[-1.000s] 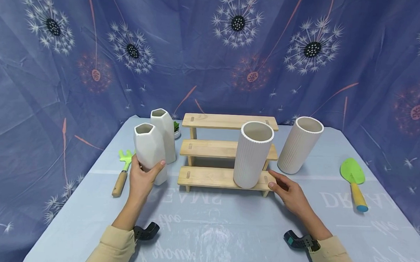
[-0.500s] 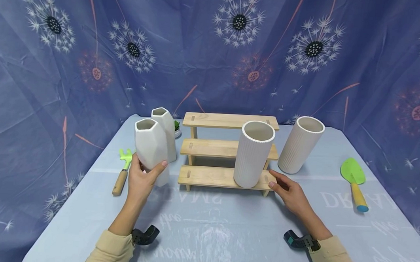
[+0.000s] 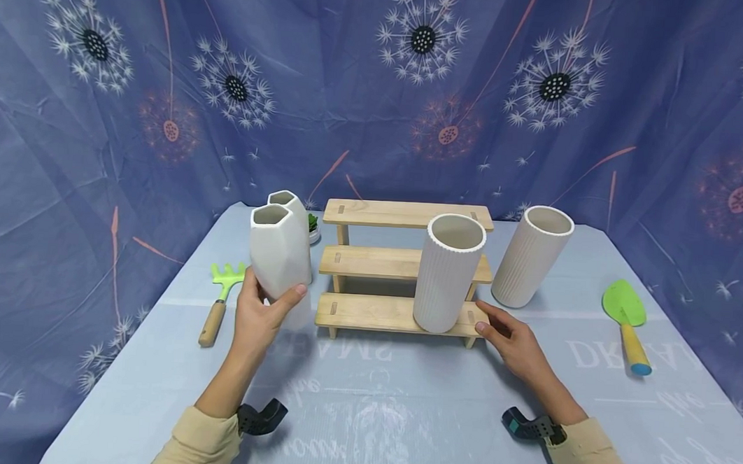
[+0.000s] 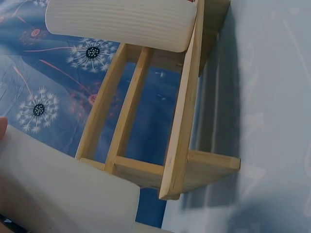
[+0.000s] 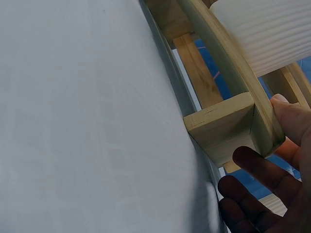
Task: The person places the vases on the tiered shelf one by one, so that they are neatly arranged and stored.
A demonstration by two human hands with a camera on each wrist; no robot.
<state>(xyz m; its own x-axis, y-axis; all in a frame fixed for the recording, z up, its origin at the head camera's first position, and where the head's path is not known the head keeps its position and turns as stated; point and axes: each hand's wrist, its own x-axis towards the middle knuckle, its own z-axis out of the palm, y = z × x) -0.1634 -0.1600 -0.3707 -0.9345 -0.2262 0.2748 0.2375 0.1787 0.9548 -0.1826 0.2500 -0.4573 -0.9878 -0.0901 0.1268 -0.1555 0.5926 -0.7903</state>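
Note:
My left hand (image 3: 258,321) grips a white faceted vase (image 3: 277,251) around its lower body, to the left of a three-step wooden stand (image 3: 361,312). In the left wrist view this vase (image 4: 68,189) lies across the lower left corner, near the stand's end. A second faceted vase (image 3: 298,206) stands behind it, mostly hidden. On the bottom step, toward the right, stands a white ribbed cylindrical vase (image 3: 447,285). My right hand (image 3: 513,344) pinches the right end of that step; in the right wrist view the thumb (image 5: 284,104) lies on its upper face.
Another ribbed vase (image 3: 530,258) stands on the table right of the stand. A green hand rake (image 3: 217,308) with a wooden handle lies at left, a green trowel (image 3: 625,322) with yellow handle at right. A small potted plant (image 3: 313,227) sits behind the faceted vases.
My left hand has raised the faceted vase slightly and moved it right, so it now covers more of the vase behind. The right hand stays on the stand.

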